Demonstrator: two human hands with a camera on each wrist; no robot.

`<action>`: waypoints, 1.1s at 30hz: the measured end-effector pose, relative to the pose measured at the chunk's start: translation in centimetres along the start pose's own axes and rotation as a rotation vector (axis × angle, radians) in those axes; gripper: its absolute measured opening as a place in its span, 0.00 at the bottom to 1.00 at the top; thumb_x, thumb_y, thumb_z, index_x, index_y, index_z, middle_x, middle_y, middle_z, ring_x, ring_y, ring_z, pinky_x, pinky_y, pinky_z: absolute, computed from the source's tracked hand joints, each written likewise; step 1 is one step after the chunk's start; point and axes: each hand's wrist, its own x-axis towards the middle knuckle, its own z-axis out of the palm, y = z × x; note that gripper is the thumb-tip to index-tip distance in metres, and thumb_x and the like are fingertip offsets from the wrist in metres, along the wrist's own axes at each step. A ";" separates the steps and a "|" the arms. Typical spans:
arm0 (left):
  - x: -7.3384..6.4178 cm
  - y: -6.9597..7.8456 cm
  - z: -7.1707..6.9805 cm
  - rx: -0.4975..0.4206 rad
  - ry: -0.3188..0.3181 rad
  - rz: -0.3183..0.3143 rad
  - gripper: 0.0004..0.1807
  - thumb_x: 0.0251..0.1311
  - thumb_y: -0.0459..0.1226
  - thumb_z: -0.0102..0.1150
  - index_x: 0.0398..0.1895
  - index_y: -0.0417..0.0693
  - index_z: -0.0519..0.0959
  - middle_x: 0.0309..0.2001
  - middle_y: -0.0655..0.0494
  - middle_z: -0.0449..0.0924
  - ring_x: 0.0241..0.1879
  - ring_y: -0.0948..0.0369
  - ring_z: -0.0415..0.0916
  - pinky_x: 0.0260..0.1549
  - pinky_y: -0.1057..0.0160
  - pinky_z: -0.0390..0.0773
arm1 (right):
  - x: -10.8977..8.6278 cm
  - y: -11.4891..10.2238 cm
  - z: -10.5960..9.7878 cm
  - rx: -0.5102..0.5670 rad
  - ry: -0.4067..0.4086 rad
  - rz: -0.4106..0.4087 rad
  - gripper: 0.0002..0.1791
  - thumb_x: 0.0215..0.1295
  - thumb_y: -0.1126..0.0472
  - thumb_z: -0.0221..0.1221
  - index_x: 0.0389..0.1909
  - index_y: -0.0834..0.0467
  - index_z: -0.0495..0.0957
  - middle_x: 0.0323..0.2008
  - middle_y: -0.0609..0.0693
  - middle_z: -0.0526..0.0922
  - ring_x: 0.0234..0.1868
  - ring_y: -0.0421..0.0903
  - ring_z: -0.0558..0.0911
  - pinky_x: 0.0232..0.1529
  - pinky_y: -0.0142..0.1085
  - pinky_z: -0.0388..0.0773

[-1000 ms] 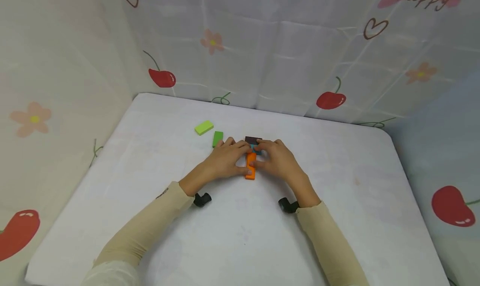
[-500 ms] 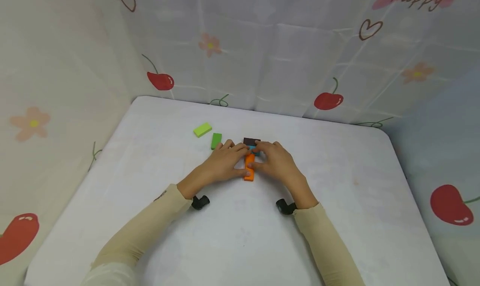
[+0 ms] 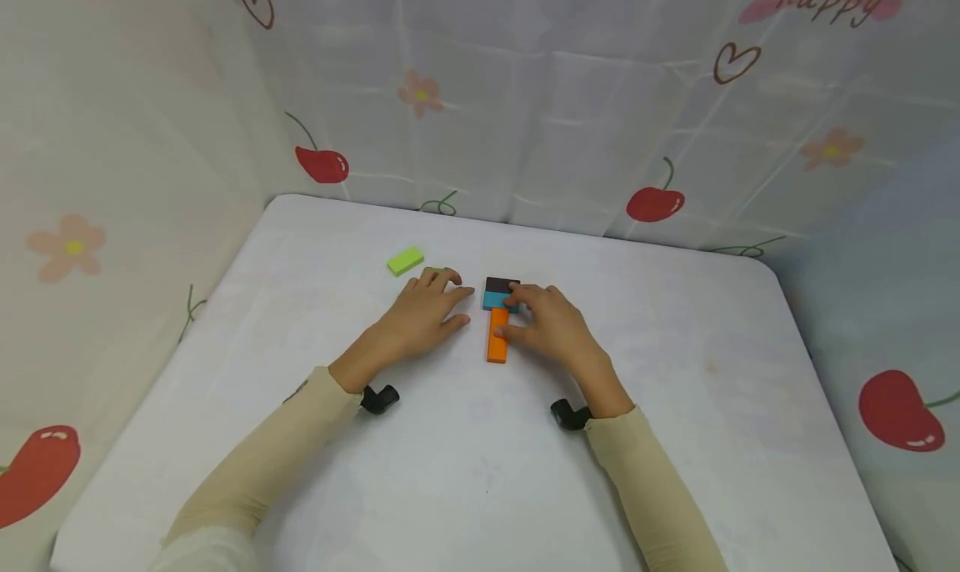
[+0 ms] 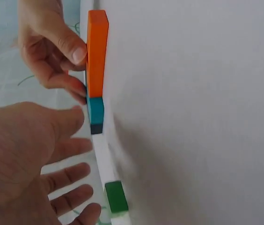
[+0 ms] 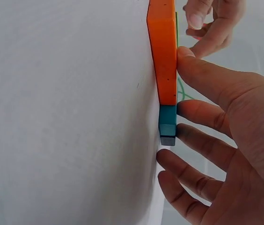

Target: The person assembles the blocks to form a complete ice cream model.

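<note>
Plainly, the head view takes in the whole layout, with the lime block (image 3: 406, 261) left of and above centre, while only a sliver of the green block (image 4: 117, 197) shows past the fingers there; the left wrist view bares much more of it, at the lower middle of that frame. The right wrist view shows the right hand (image 3: 551, 326) from the palm side: its thumb tip rests against the side of the orange block (image 3: 497, 338), fingertips beside the blue block (image 3: 495, 300), not wrapped round either. The left hand (image 3: 420, 318) is spread and apart from these two; whether it touches the green one I cannot tell. Near the centre of the head view, the orange block's long axis runs up and down, its upper end tipped slightly right and meeting the blue block, which lies crosswise against the dark block (image 3: 501, 284).
</note>
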 end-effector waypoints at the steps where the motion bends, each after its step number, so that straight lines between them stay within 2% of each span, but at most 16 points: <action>1: -0.1 -0.2 -0.2 0.014 0.019 -0.021 0.28 0.68 0.55 0.53 0.68 0.58 0.71 0.65 0.54 0.66 0.63 0.53 0.60 0.58 0.50 0.68 | 0.0 0.0 0.0 0.002 -0.001 0.001 0.31 0.54 0.36 0.68 0.56 0.45 0.80 0.70 0.42 0.71 0.58 0.49 0.74 0.56 0.48 0.76; 6: -0.3 -1.4 -0.9 0.087 0.106 -0.148 0.26 0.69 0.47 0.55 0.68 0.52 0.70 0.60 0.50 0.70 0.57 0.50 0.66 0.49 0.51 0.74 | 0.0 0.1 -0.1 0.009 -0.005 0.002 0.31 0.54 0.36 0.68 0.57 0.44 0.78 0.70 0.42 0.71 0.58 0.48 0.73 0.55 0.46 0.76; 8: -0.3 -1.8 -1.0 0.102 0.107 -0.186 0.26 0.68 0.45 0.55 0.68 0.50 0.70 0.59 0.48 0.70 0.55 0.49 0.68 0.44 0.51 0.74 | 0.0 0.1 0.0 0.017 -0.007 0.004 0.31 0.54 0.36 0.68 0.58 0.44 0.78 0.70 0.41 0.71 0.57 0.47 0.73 0.54 0.45 0.76; 12: -0.2 -2.3 -0.9 0.086 0.087 -0.230 0.29 0.67 0.47 0.57 0.69 0.49 0.68 0.57 0.48 0.70 0.53 0.49 0.70 0.43 0.51 0.75 | 0.0 0.2 0.0 0.030 -0.008 0.007 0.34 0.54 0.37 0.68 0.61 0.45 0.76 0.69 0.40 0.72 0.56 0.46 0.73 0.53 0.45 0.76; 22: 0.3 -3.0 -0.4 -0.046 0.071 -0.294 0.32 0.64 0.52 0.60 0.67 0.48 0.70 0.58 0.48 0.72 0.49 0.52 0.76 0.40 0.48 0.81 | -0.2 0.2 0.1 0.027 -0.011 0.014 0.34 0.54 0.36 0.68 0.61 0.45 0.76 0.70 0.40 0.71 0.56 0.46 0.73 0.52 0.46 0.77; 27: 0.5 -3.1 -0.4 -0.071 0.089 -0.292 0.32 0.62 0.52 0.63 0.65 0.47 0.72 0.58 0.49 0.72 0.49 0.53 0.76 0.39 0.48 0.82 | 0.0 0.5 0.1 0.021 -0.001 -0.003 0.33 0.54 0.35 0.67 0.60 0.44 0.77 0.70 0.40 0.71 0.57 0.46 0.73 0.54 0.45 0.77; 33: 0.6 -3.1 -0.5 -0.077 0.079 -0.305 0.31 0.62 0.53 0.63 0.64 0.48 0.72 0.58 0.51 0.72 0.50 0.54 0.75 0.39 0.47 0.82 | -0.1 0.5 0.2 0.033 0.001 -0.004 0.32 0.54 0.36 0.68 0.59 0.43 0.77 0.71 0.40 0.70 0.57 0.46 0.73 0.53 0.45 0.77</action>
